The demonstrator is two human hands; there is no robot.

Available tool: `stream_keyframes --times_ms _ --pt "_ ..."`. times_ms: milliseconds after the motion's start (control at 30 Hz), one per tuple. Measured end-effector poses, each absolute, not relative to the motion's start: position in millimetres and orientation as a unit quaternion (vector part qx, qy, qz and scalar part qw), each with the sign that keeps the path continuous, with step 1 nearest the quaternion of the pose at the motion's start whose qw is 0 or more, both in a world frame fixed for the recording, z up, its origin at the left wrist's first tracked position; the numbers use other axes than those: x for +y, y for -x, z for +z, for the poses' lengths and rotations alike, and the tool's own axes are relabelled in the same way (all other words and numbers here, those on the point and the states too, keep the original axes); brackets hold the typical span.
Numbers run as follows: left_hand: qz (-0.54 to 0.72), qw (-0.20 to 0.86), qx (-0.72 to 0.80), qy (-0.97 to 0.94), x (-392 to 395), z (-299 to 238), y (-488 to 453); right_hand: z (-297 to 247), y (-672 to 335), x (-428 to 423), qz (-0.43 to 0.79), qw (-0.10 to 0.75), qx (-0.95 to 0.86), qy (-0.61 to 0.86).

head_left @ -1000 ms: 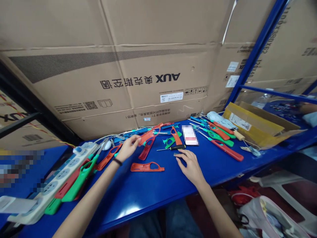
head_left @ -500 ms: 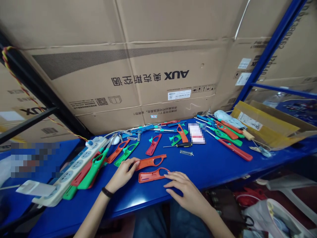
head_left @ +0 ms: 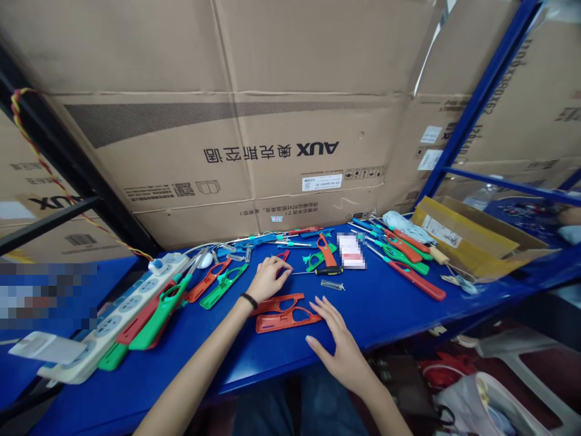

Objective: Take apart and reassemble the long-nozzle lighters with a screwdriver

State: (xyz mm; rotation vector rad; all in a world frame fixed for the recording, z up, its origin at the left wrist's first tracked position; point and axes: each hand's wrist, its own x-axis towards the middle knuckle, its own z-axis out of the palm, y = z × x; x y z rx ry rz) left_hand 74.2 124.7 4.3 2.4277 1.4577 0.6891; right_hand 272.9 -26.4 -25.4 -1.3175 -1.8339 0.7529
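Left hand [head_left: 269, 281] of mine curled over a red shell [head_left: 284, 255], grip unclear, my right hand [head_left: 339, 348] spread beside an orange shell [head_left: 273, 322], blue bench [head_left: 385, 309] beneath.

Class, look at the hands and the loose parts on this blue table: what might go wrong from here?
The screwdriver points tip-first toward the left hand, so a careless reach might cause a jab. A small clear tube lies loose near the right hand and could be knocked away. The front orange half-shell, also beside that hand, might get nudged out of place.
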Motion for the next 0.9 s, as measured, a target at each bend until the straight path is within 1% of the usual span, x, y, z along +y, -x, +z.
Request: stream_keyframes --times_ms 200,433,633,800,900 --pt "0.261 0.065 0.529 -0.805 158 -2 -100 -28 -275 -24 0.297 0.394 -0.700 0.516" --pt "0.220 0.026 0.481 -0.848 157 -8 -126 -25 -275 -23 0.304 0.388 -0.700 0.516" --pt "0.206 -0.035 0.516 -0.831 157 -5 -124 -25 -276 -22 0.310 0.384 -0.698 0.519" --pt "0.183 -0.040 0.485 -0.854 151 -5 -127 -25 -276 -22 0.308 0.392 -0.698 0.515" --pt "0.181 -0.047 0.503 -0.844 155 -3 -128 -25 -277 -22 0.308 0.396 -0.695 0.515"
